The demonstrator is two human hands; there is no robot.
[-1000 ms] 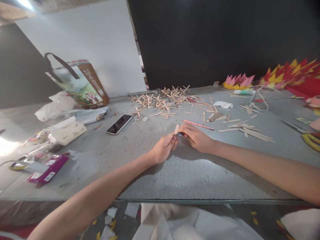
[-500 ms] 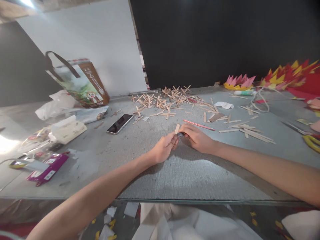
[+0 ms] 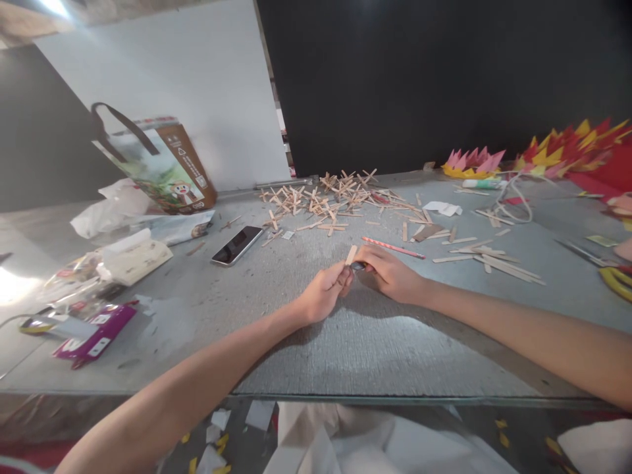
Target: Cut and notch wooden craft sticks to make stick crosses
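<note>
My left hand (image 3: 326, 289) is closed on a short flat wooden stick (image 3: 351, 255), whose end sticks up past the fingers. Against it, my right hand (image 3: 390, 273) pinches a small dark object (image 3: 357, 266), which touches the stick; its exact kind is too small to tell. Both hands meet above the middle of the grey table (image 3: 306, 355). Just behind the right hand lies a red patterned pencil (image 3: 392, 247). A heap of crossed wooden sticks (image 3: 326, 201) lies farther back.
A phone (image 3: 237, 245), a carry bag (image 3: 168, 168) and a purple packet (image 3: 96, 334) are on the left. Loose sticks (image 3: 503, 263), yellow-handled scissors (image 3: 615, 282), a white cable (image 3: 528, 205) and folded paper pieces (image 3: 474, 162) lie right.
</note>
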